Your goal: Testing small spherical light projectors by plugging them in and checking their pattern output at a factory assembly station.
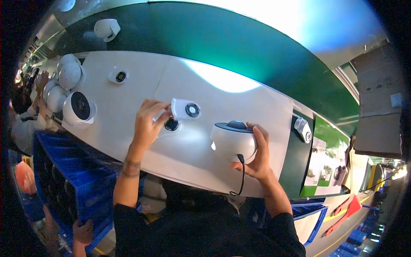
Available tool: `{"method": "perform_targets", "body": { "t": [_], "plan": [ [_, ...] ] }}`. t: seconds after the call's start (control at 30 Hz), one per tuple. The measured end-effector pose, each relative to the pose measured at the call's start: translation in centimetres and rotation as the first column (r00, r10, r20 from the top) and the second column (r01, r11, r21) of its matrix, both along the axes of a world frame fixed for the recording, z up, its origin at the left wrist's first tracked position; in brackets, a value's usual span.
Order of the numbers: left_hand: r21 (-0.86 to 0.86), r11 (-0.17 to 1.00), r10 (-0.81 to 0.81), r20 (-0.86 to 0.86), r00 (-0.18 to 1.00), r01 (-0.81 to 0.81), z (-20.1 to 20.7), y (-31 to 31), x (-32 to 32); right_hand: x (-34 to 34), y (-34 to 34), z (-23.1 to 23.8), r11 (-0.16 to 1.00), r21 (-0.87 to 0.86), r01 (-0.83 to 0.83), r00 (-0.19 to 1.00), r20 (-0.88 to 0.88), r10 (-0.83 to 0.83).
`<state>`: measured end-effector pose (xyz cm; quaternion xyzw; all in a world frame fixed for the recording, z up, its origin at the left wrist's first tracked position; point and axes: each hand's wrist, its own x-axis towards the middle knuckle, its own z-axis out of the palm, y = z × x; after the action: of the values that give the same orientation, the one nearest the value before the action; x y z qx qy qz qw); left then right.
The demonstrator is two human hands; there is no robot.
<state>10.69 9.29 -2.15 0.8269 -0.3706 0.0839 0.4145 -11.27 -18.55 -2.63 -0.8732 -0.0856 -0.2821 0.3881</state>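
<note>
- Head view, looking down on a white work mat [128, 92] with a green conveyor belt [239, 47] running beyond it.
- The right hand [257, 156] is wrapped around a white dome-shaped camera body [231, 143], fingers curled over its far side and thumb underneath; the grip is closed on it. The body's dark round face [234, 126] tilts upward and away from the person.
- A thin black cable [242, 175] hangs from the underside of the body, just beside the right thumb, and loops down toward the person.
- The left hand [147, 124] is partly closed, its fingertips pinching the near end of a small white bracket with a dark ring [187, 109], which sticks out to the right of the fingers, lifted a little off the mat.
- Just below those fingertips, touching the mat, sits a small black round lens part [171, 124] on a white base.
- Well to the left of the left hand stand several finished white dome cameras [79, 109] in a cluster at the mat's edge.
- Beyond the left hand lies another small white part with a dark ring [118, 76]; farther off, on the belt, rests one more white camera housing [107, 29].
- Right of the right hand, a small white piece [303, 129] lies on a dark strip.
- Below the left forearm is a blue crate [64, 171]; another person's hand [82, 233] grips its lower corner.
</note>
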Motion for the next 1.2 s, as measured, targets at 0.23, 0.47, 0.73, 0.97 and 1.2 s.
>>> {"method": "perform_targets", "body": {
  "t": [0.23,0.47,0.73,0.97,1.2],
  "plan": [
    [0.246,0.965,0.066,0.121,0.991,-0.094,-0.6,-0.2,2.4,-0.2,0.0,0.0,1.0,0.007,0.0,1.0,-0.014,0.0],
    [0.306,0.945,-0.145,0.081,0.986,0.113,1.1,4.4,-2.8,-0.1,-0.1,0.2,1.0,0.002,-0.02,1.0,0.022,0.02],
    [0.069,0.961,-0.228,-0.351,0.908,0.268,0.3,3.7,-4.6,-0.6,-0.2,-0.5,1.0,-0.007,-0.005,0.999,-0.033,0.004],
    [0.013,0.934,-0.339,-0.282,0.897,0.357,1.2,1.2,-4.6,-0.4,0.8,2.9,0.995,-0.066,0.07,0.989,-0.125,-0.077],
    [0.036,0.938,-0.33,-0.209,0.921,0.345,1.0,1.4,-5.1,-0.7,2.1,4.2,0.984,0.013,0.176,0.942,-0.293,-0.165]
  ]
}}
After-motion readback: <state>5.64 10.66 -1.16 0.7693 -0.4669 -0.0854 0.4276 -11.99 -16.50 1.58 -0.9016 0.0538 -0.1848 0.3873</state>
